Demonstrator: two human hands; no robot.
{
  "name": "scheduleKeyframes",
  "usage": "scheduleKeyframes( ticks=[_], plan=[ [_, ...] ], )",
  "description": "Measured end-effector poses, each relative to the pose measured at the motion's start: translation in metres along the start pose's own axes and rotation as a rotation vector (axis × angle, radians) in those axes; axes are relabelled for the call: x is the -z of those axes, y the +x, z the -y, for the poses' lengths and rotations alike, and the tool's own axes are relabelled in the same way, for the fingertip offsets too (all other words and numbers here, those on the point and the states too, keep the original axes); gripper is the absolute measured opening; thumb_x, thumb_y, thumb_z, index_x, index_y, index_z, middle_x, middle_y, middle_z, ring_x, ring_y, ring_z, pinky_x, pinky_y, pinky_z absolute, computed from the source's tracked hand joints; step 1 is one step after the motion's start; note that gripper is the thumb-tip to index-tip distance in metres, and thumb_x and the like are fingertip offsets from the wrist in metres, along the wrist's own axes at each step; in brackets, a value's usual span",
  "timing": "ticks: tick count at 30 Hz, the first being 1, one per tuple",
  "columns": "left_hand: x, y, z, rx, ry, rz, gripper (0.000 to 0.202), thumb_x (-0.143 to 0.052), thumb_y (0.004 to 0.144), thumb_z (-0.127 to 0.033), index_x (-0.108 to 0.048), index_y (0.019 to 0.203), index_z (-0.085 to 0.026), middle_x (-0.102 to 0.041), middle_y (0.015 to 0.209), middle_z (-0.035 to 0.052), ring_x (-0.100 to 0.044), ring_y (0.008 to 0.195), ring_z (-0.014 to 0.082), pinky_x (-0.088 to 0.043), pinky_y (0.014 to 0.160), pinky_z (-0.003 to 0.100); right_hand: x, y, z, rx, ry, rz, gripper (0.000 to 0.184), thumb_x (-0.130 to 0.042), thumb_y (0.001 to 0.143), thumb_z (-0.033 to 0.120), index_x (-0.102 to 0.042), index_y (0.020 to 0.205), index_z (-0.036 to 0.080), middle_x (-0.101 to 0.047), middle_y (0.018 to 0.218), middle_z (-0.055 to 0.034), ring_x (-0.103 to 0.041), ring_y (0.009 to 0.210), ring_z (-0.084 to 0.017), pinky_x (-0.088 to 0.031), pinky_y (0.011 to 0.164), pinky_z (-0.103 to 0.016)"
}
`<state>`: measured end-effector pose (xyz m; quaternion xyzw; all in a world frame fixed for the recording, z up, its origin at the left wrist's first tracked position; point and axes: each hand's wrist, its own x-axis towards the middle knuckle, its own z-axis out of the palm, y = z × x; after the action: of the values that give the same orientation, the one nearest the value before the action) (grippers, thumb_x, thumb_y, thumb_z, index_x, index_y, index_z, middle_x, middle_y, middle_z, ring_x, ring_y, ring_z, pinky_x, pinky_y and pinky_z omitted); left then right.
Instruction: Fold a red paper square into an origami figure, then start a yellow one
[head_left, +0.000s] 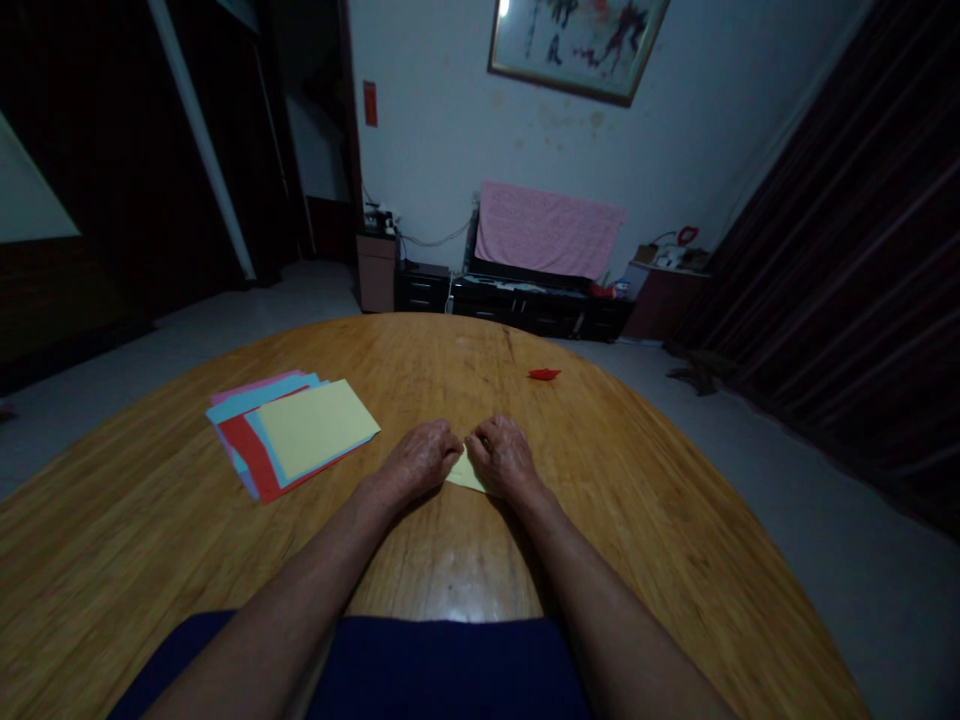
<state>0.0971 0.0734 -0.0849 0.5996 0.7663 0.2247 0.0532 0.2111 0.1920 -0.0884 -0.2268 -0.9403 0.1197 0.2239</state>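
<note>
A small yellow paper (466,472) lies on the round wooden table (600,480), mostly covered by both of my hands. My left hand (420,458) is curled with its fingertips pressed down on the paper's left part. Beside it, my right hand (501,455) is curled the same way on the paper's right part, the two hands almost touching. A stack of coloured sheets (289,432), yellow on top over red, blue and pink, lies to the left of my left hand.
A small red folded paper piece (544,374) lies farther back on the table. Beyond the table stand a low dark cabinet (540,300) with a pink cloth (547,230) over it, and a dark curtain at the right.
</note>
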Motion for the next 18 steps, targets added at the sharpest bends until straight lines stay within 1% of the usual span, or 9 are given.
scheduleKeyframes(
  ticks=[6,10,13,18],
  plan=[
    [-0.0031,0.0,-0.0014,-0.011,0.032,-0.032,0.027,-0.045,0.086,-0.019,-0.067,0.071,-0.018,-0.053,0.076,0.0057,-0.051,0.078,0.0195,-0.039,0.075,0.032,-0.0053,0.0,-0.0001,0.009,-0.041,-0.024,0.013,-0.058,0.088,0.024,-0.068,0.086,0.017,-0.061,0.091,-0.007,-0.052,0.089,-0.019,-0.036,0.079,-0.029],
    [-0.0034,-0.0002,-0.0017,-0.002,0.055,-0.02,0.028,-0.044,0.087,-0.02,-0.065,0.07,-0.017,-0.053,0.077,0.0057,-0.051,0.078,0.0187,-0.039,0.075,0.031,-0.0056,-0.0011,0.0012,-0.001,-0.035,-0.039,0.01,-0.059,0.087,0.023,-0.067,0.089,0.018,-0.061,0.093,-0.007,-0.052,0.09,-0.02,-0.037,0.079,-0.029],
    [-0.003,-0.0001,-0.0021,0.004,0.067,-0.01,0.028,-0.043,0.087,-0.02,-0.065,0.07,-0.018,-0.053,0.077,0.0058,-0.051,0.078,0.0184,-0.039,0.075,0.03,-0.0055,-0.001,0.0015,0.005,-0.017,-0.033,0.01,-0.059,0.087,0.022,-0.067,0.088,0.018,-0.061,0.093,-0.007,-0.053,0.091,-0.019,-0.037,0.08,-0.028],
    [-0.0043,-0.0002,-0.0019,-0.002,0.07,-0.031,0.028,-0.044,0.088,-0.022,-0.066,0.072,-0.018,-0.054,0.077,0.006,-0.051,0.078,0.0186,-0.041,0.075,0.03,-0.0071,-0.0004,0.0014,0.038,0.007,-0.067,0.008,-0.06,0.085,0.018,-0.067,0.087,0.017,-0.061,0.094,-0.0071,-0.053,0.09,-0.018,-0.039,0.079,-0.027]
  ],
)
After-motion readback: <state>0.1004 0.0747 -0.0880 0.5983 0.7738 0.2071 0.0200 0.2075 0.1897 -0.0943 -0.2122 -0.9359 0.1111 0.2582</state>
